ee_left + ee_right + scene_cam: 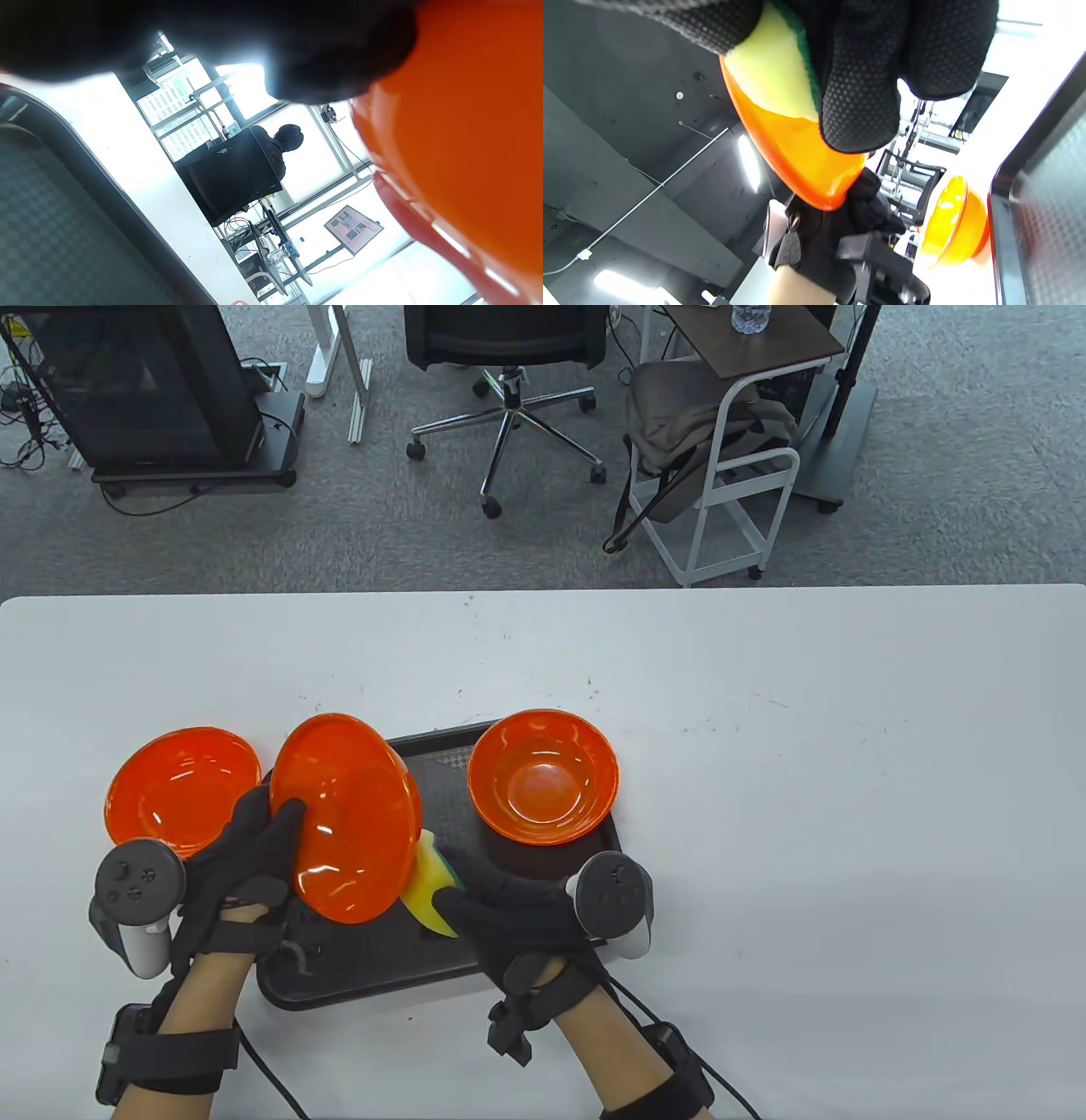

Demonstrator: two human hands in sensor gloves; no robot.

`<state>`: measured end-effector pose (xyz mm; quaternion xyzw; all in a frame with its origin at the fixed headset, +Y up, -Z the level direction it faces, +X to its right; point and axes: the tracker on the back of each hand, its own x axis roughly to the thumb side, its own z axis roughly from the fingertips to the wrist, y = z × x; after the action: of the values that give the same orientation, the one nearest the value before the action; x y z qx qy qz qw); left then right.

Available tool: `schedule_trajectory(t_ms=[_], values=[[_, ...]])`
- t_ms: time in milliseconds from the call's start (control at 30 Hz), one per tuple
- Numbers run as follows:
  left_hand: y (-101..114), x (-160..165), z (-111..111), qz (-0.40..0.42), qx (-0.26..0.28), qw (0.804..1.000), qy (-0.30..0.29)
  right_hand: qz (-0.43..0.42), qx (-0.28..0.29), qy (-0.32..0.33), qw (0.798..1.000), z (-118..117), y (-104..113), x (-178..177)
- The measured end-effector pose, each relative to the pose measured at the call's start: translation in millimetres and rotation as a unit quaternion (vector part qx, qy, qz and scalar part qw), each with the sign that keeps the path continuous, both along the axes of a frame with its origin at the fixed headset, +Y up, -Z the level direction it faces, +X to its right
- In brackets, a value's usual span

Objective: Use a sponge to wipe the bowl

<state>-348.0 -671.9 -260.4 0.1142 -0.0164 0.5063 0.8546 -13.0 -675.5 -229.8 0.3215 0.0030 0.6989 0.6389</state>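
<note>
A tilted bowl [348, 819] is gripped by the left hand [233, 869] above the tray [373, 963]; a sponge [433, 882], pinched by the right hand [509, 908], is pressed inside it.

The person's left hand [242, 865] and right hand [517, 912] are wearing black fabric sensor gloves, the fingertips [859, 106] showing a raised dotted grip texture. A grey VR-style tracker with buttons and a thumbstick [136, 891] is sitting on the left hand, a matching grey tracker [612, 903] on the right. Bare skin is showing on the forearms, where black straps and thin black cables [271, 1073] are running.
</note>
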Motion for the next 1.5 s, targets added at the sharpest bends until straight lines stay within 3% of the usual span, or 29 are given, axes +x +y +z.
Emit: schedule_trajectory(t_ms=[200, 500, 800, 967, 1500], values=[[0, 1, 0, -0.009, -0.013, 1.0, -0.017, -0.003, 0.04, -0.047, 0.998, 2, 6, 10], [0, 10, -2, -0.022, -0.022, 0.996, -0.084, -0.007, 0.054, -0.066, 0.996, 2, 7, 13], [-4, 37, -3, -0.027, -0.049, 0.977, -0.204, -0.016, 0.037, -0.056, 0.998, 2, 4, 12], [-2, 50, 1, -0.038, -0.039, 0.971, -0.231, -0.014, 0.018, -0.037, 0.999, 1, -1, 6], [4, 51, 5, -0.007, 0.02, 0.978, -0.205, 0.025, -0.015, 0.023, 0.999, 1, -10, -10]])
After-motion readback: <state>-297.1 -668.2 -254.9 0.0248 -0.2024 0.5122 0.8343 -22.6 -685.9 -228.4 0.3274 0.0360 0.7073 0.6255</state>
